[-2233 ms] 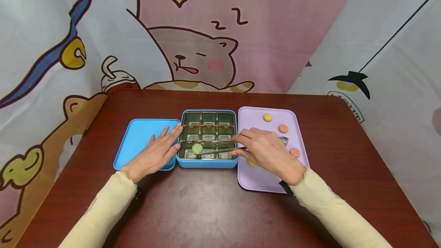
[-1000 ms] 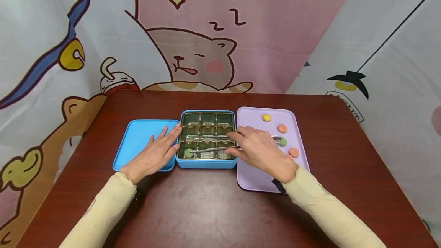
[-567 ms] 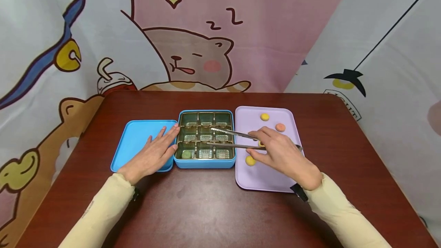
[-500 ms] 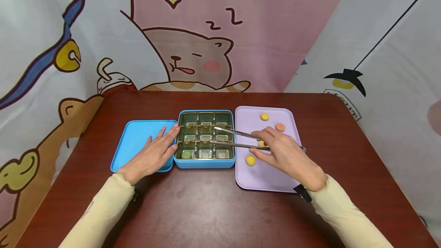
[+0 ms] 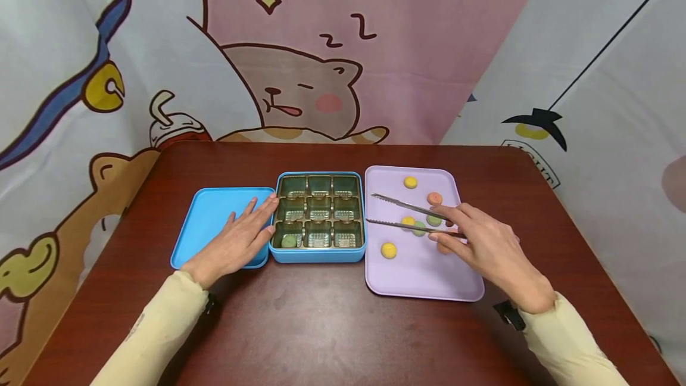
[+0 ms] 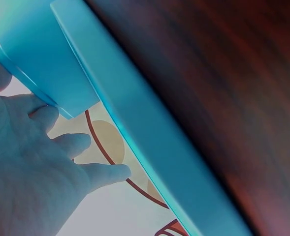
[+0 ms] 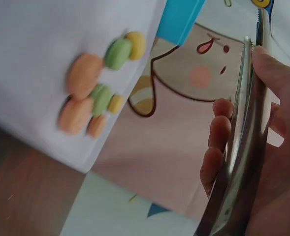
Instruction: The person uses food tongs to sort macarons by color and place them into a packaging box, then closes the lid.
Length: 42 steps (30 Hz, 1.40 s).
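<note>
My right hand holds metal tongs by their arms, thumb on one side and fingers on the other. The tongs' tips stand apart above the lilac tray, with nothing gripped between them; the right wrist view shows the same tongs in the hand. A green macaron lies in the front-left compartment of the blue box, which has a nine-compartment insert. Spread and straight, the fingers of my left hand touch the box's left edge, over the blue lid.
Several macarons lie on the tray: a yellow one at the back, a pink one, a green one under the tongs and a yellow one nearer the front. Others are partly hidden by the right hand. Brown table surrounds everything.
The tongs set the green macaron into the box's front-left compartment and released it. My right hand then drew back rightward with the tongs to above the tray. My left hand stayed put.
</note>
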Available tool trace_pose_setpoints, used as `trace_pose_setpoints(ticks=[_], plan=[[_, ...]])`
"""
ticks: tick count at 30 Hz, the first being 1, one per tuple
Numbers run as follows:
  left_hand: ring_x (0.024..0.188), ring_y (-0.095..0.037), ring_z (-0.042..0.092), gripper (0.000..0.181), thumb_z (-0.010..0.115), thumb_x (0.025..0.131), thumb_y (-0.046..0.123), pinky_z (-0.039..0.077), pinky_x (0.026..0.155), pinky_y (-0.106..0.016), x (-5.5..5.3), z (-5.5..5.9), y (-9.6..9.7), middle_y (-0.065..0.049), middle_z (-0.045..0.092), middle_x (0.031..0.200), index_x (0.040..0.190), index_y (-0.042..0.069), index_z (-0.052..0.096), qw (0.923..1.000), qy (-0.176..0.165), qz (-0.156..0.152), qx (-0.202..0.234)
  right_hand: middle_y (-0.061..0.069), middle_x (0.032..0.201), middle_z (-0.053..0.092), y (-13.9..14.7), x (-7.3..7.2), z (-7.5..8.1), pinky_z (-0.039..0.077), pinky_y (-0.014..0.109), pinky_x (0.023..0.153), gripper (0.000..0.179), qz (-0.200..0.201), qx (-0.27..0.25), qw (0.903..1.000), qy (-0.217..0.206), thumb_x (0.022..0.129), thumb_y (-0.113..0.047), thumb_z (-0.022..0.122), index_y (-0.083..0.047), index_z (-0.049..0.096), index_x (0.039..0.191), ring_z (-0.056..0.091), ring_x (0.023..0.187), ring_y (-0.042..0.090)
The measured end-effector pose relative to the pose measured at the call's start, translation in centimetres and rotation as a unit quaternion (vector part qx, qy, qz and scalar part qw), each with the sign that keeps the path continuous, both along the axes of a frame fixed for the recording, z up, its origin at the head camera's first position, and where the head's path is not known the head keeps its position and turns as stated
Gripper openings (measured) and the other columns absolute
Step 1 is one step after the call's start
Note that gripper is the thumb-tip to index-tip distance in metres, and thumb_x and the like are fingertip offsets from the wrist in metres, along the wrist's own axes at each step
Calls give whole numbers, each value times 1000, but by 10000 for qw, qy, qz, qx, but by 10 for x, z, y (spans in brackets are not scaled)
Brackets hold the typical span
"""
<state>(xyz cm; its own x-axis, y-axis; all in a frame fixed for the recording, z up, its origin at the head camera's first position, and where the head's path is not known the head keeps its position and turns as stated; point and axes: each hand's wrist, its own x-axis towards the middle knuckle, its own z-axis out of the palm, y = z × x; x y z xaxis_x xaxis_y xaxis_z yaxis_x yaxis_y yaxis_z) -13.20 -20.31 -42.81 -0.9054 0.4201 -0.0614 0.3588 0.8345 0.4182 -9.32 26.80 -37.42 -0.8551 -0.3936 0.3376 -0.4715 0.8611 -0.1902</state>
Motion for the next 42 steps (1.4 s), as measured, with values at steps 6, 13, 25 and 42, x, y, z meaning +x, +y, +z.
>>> trace_pose_setpoints(ticks=[6, 13, 25, 42], plan=[[158, -40, 10, 64, 41, 112, 39, 11, 113, -79, 0, 0, -1, -1, 13, 173, 168, 16, 18, 10000, 28, -21, -7, -3, 92, 63, 19, 5, -7, 41, 26, 53, 54, -433, 77, 9989, -162, 82, -37, 89, -17, 70, 128, 52, 71, 11], [158, -41, 10, 65, 41, 112, 39, 11, 113, -79, -1, 0, -1, -1, 13, 173, 168, 17, 18, 10000, 24, -38, -15, -2, 97, 69, 39, 11, -16, 49, 31, 54, 52, -545, 79, 9984, -128, 82, -35, 89, -15, 71, 126, 66, 78, 13], [158, -40, 8, 65, 41, 112, 40, 10, 114, -78, 0, 1, 0, -1, 12, 173, 168, 17, 16, 10000, -44, -1, -42, 0, 94, 68, 65, 18, -24, 47, 33, 51, 53, -787, 396, 9958, -252, 82, -40, 87, -18, 71, 128, 63, 72, 14], [158, -41, 9, 65, 41, 112, 40, 9, 114, -78, 0, 1, 0, -2, 13, 173, 168, 17, 16, 10000, -59, -1, -38, 5, 90, 69, 81, 16, -31, 43, 33, 43, 57, -733, 829, 9935, -256, 80, -43, 88, -9, 73, 123, 64, 69, 20]])
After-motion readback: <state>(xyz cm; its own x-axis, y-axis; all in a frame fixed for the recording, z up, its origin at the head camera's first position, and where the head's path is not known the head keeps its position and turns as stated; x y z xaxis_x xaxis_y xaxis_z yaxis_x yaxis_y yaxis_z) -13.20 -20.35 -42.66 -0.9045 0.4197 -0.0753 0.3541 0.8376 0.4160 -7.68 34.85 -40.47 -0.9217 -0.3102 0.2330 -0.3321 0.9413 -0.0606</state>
